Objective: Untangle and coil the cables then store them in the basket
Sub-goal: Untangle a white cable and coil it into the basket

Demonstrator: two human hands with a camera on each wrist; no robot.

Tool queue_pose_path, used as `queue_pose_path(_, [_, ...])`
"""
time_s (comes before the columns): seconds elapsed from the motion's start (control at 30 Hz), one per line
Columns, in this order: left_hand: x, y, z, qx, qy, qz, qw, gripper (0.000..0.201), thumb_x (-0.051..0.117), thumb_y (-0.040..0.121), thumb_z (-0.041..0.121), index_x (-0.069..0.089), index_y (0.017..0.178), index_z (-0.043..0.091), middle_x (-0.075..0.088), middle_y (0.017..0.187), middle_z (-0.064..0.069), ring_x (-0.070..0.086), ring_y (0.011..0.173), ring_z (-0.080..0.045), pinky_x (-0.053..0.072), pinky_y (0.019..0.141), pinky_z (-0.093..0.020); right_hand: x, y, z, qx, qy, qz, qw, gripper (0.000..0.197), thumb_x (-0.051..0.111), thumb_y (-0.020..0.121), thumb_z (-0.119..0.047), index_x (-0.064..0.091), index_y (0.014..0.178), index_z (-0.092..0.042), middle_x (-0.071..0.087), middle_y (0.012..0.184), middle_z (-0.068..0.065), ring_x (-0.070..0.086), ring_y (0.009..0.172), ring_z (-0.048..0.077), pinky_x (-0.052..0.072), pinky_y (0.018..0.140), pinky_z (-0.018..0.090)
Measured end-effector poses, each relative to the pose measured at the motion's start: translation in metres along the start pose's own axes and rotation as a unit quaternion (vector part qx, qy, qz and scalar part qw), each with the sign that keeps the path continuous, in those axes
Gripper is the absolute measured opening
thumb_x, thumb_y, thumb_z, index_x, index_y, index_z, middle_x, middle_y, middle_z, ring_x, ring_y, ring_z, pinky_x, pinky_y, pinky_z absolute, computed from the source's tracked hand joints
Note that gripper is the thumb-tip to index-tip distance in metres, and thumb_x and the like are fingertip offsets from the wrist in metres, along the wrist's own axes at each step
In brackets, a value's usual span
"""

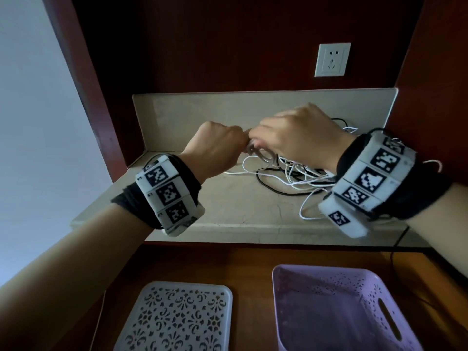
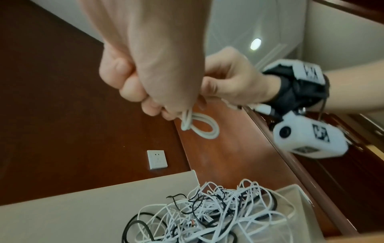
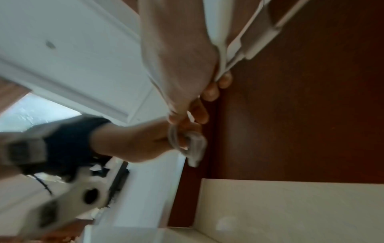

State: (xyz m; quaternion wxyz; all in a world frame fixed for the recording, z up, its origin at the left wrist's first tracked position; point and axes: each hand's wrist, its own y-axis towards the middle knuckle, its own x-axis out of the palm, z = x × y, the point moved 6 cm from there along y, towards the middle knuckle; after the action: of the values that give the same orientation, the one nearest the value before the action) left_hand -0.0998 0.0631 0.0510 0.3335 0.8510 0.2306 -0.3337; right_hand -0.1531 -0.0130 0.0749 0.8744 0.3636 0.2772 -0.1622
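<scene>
Nearest, at 5 o'clock in the head view: purple basket, mouth up and holding nothing, probably set there so a finished coil drops straight in. At 7 o'clock beside it, well apart: perforated white lid, lying flat.

Further out, at centre, raised above the stone shelf: left hand fisted, fingers curled tight round a small white coil, loops poking out below the fist; gripped so, presumably, to stop the turns springing loose. Touching it at 3 o'clock: right hand, fingertips pinching a white strand at the coil, likely feeding or tucking the next turn; blurred in the right wrist view, so exact finger lie hard to tell.

Beyond and below the hands, at 4 o'clock on the shelf: tangled cables, white and black mixed, not yet sorted. Farthest, at 1 o'clock on the dark back panel: wall socket, nothing plugged in.
</scene>
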Motion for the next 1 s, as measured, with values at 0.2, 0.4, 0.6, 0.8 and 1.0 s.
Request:
queue_pose_path(0.2, [-0.002,-0.009,-0.006,0.070,-0.154,0.096,0.981,0.015,0.053,0.089,0.005,0.060,0.103,0.008,0.064,0.078,-0.008,0.056,0.056,-0.032,0.021,0.047,-0.025,0.006,-0.002,0.017,-0.057,0.046,0.066,0.995,0.025,0.047,0.094,-0.020,0.060,0.076,-0.008,0.053,0.057,0.005,0.050,0.044,0.022,0.036,0.036,0.024])
queue_pose_path(0.4, [-0.009,-0.018,-0.002,0.070,-0.252,0.144,0.954,0.010,0.050,0.081,0.007,0.057,0.084,0.002,0.057,0.058,-0.006,0.045,0.038,-0.028,0.023,0.043,-0.018,0.038,-0.012,0.030,0.142,0.259,0.081,0.952,0.031,0.045,0.095,-0.027,0.057,0.080,-0.003,0.054,0.061,0.006,0.041,0.050,0.016,0.032,0.051,0.023])
queue_pose_path(0.6, [-0.009,-0.014,-0.008,-0.106,-0.251,0.183,0.945,0.018,0.046,0.094,0.015,0.056,0.103,0.002,0.052,0.071,-0.004,0.041,0.053,-0.027,0.019,0.047,-0.026,0.073,-0.013,-0.010,0.290,0.445,-0.071,0.844,0.020,0.032,0.102,-0.017,0.051,0.095,-0.013,0.051,0.072,-0.006,0.049,0.060,0.003,0.033,0.055,0.016])
queue_pose_path(0.8, [0.000,-0.005,-0.014,-0.143,-0.171,0.097,0.970,0.022,0.034,0.101,0.017,0.047,0.116,0.008,0.059,0.087,-0.006,0.062,0.077,-0.034,0.032,0.057,-0.033,0.056,-0.008,-0.022,0.191,0.194,-0.164,0.948,0.008,0.037,0.097,-0.010,0.045,0.094,-0.009,0.042,0.066,0.003,0.058,0.075,0.033,0.028,0.058,0.030])
queue_pose_path(1.0, [0.007,-0.003,-0.006,-0.001,-0.042,-0.001,0.999,0.024,0.035,0.098,0.010,0.045,0.119,0.015,0.064,0.107,-0.004,0.063,0.091,-0.030,0.034,0.060,-0.033,0.008,0.001,-0.018,0.004,-0.046,-0.048,0.998,0.013,0.069,0.073,-0.012,0.060,0.064,-0.014,0.053,0.048,0.000,0.051,0.038,0.019,0.016,0.046,0.016])
